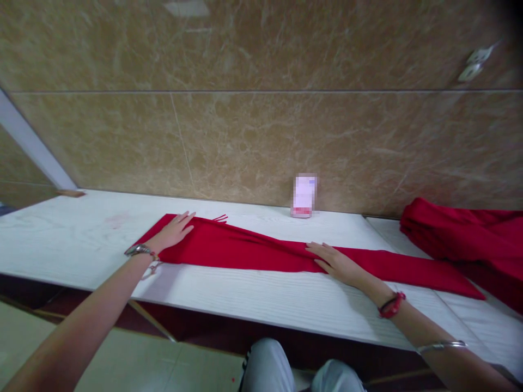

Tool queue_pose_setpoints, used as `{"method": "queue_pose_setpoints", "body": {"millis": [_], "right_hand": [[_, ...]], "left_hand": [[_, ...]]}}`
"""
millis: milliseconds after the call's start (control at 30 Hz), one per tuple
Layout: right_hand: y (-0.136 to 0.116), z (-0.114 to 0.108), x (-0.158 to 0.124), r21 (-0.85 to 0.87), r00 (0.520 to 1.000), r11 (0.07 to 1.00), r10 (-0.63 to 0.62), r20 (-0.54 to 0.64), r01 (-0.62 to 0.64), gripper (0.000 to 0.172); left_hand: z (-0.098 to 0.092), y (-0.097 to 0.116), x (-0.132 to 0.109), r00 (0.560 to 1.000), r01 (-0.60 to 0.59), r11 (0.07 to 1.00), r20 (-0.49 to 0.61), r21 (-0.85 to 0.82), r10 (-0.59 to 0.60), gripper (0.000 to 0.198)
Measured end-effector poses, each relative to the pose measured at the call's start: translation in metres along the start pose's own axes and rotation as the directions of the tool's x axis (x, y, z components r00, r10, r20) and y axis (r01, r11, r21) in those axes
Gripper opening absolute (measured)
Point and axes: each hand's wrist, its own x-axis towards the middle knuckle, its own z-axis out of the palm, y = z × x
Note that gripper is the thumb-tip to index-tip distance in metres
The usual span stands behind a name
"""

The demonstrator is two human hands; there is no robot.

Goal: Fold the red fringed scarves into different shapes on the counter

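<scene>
A long strip of folded red cloth (245,253) lies lengthwise along the white tabletop, with a few thin red fringe strands sticking out past its far edge. Near its left end, my left hand (174,231) rests flat on the cloth, fingers stretched out. Farther right, my right hand (337,262) presses on the same cloth with its fingers extended and slightly apart. A small wrinkle runs through the cloth just left of my right hand. Neither hand grips anything.
A heap of red cloth (469,231) sits at the right end of the white table (261,294). Against the tiled wall (261,147) leans a blurred, pixelated card or phone (304,196). A wall socket (476,62) is at upper right. My knees (269,367) are below the table's front edge.
</scene>
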Motion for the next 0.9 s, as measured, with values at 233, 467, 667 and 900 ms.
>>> {"method": "queue_pose_setpoints", "body": {"millis": [233,467,667,900], "right_hand": [[0.003,0.0,-0.001,-0.004,0.995,0.998,-0.056,-0.081,0.056,0.042],[-0.002,-0.004,-0.002,-0.035,0.981,0.996,-0.091,-0.172,0.086,0.041],[-0.007,-0.011,-0.006,0.017,0.977,0.998,-0.048,-0.209,0.053,0.04],[-0.019,-0.025,-0.013,0.025,0.991,0.991,-0.128,-0.027,0.128,0.041]], "left_hand": [[-0.006,0.026,-0.001,0.999,-0.046,0.999,-0.002,0.021,0.046,0.062],[-0.034,0.086,0.041,0.938,-0.293,0.956,0.19,-0.018,0.291,0.049],[-0.066,0.093,0.037,0.934,-0.356,0.934,0.009,-0.005,0.356,0.026],[-0.053,0.078,-0.037,0.893,-0.431,0.902,0.146,0.011,0.425,0.035]]}}
